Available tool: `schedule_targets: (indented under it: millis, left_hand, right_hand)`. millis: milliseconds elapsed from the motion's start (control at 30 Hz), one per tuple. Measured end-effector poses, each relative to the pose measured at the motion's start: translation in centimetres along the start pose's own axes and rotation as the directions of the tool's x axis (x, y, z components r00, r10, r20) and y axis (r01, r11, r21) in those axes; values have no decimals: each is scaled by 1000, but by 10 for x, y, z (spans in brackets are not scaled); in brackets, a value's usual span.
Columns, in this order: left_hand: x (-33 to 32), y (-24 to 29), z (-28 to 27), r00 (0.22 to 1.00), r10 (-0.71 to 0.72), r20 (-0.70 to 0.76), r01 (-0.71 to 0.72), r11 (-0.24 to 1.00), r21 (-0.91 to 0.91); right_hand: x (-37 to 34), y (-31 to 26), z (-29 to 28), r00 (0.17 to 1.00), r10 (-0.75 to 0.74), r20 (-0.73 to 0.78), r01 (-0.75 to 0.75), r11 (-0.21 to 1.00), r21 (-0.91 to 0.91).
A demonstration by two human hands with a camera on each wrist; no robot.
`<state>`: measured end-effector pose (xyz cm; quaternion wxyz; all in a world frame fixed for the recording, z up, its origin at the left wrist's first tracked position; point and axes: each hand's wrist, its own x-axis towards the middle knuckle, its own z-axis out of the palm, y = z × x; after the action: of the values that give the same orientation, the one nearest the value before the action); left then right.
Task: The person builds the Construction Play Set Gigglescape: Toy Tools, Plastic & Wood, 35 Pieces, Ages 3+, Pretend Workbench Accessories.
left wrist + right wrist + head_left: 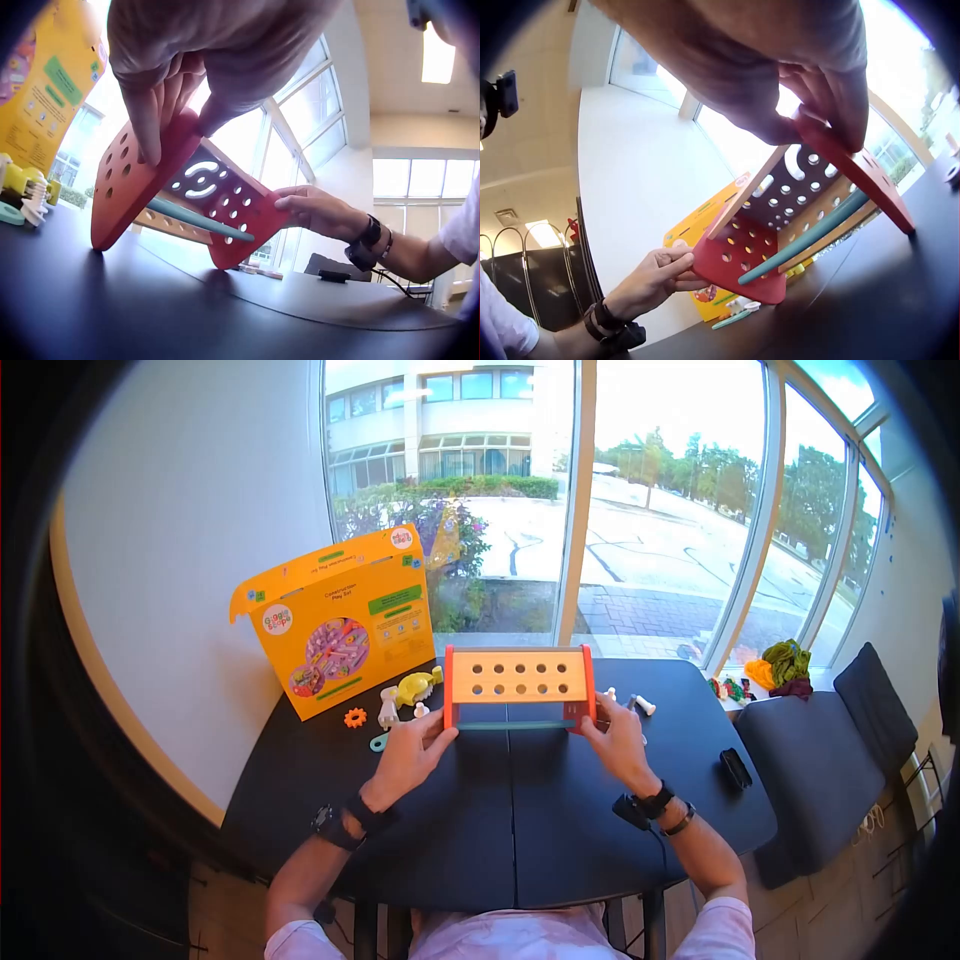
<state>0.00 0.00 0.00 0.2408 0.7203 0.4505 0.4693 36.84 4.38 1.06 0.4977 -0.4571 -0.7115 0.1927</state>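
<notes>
A toy workbench (525, 678) with red, hole-dotted end panels and a light wooden top with rows of holes stands tilted on the black table. A teal rod (199, 219) runs between its two ends. My left hand (408, 755) grips the left red panel (731, 259), thumb on the near edge and fingers round the outer face. On the opposite side, my right hand (620, 745) pinches the right red panel (251, 217) in much the same way. In both wrist views, the lower corners of the panels meet the tabletop.
A yellow-orange play set box (345, 625) stands at the back left. Before it lie an orange gear (355, 717), a yellow toy piece (414, 688) and a teal piece (378, 742). Pale screws (645, 706) lie behind my right hand. A black case (735, 770) sits near the right edge, beside a grey chair (830, 760).
</notes>
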Motion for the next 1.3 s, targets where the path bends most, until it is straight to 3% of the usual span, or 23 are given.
schedule_targets:
  millis: [133, 233, 433, 533, 633, 733, 767, 867, 900, 1000, 1133, 1167, 1300]
  left_hand:
    - [12, 10, 3, 989, 69, -127, -65, 997, 40]
    - [25, 19, 1, 979, 98, -177, -66, 981, 180]
    - [46, 31, 1, 974, 123, -192, -72, 965, 253]
    - [54, 24, 1, 981, 95, -169, -39, 951, 307]
    - [57, 17, 4, 979, 102, -178, -62, 974, 218]
    - [56, 13, -7, 989, 74, -125, -51, 983, 176]
    - [58, 5, -15, 992, -27, -122, 45, 988, 146]
    - [50, -1, -41, 980, -99, -172, 104, 994, 19]
    - [46, -7, -51, 977, -48, -207, 59, 997, 48]
    - [34, -19, -79, 971, -163, -177, 170, 985, 25]
    - [20, -41, -92, 979, -154, -132, 179, 963, 201]
    - [18, -45, -93, 979, -168, -115, 190, 955, 229]
    - [20, -41, -85, 965, -254, -60, 259, 906, 336]
  right_hand:
    - [14, -9, -9, 1000, -6, -26, 3, 992, -123]
    - [26, -15, -16, 999, 40, -20, -43, 991, -126]
    - [48, 4, -22, 1000, 28, -11, -29, 964, -263]
    - [56, 7, -31, 996, 60, 65, -33, 935, -354]
    - [59, 10, -36, 997, 26, 79, -5, 966, -257]
    - [60, 9, -48, 969, 219, 118, -215, 976, -44]
    - [59, 12, -54, 961, 254, 110, -254, 967, -16]
    - [50, 47, -71, 989, 38, 146, 13, 943, -333]
    - [45, 57, -77, 975, 14, 222, 87, 893, -441]
    - [20, 106, -87, 937, -98, 336, 275, 799, -535]
    - [-6, 124, -94, 898, 115, 424, 183, 780, -599]
    - [-10, 111, -93, 895, 95, 436, 216, 762, -610]
    - [-11, 54, -92, 843, 268, 466, 220, 618, -754]
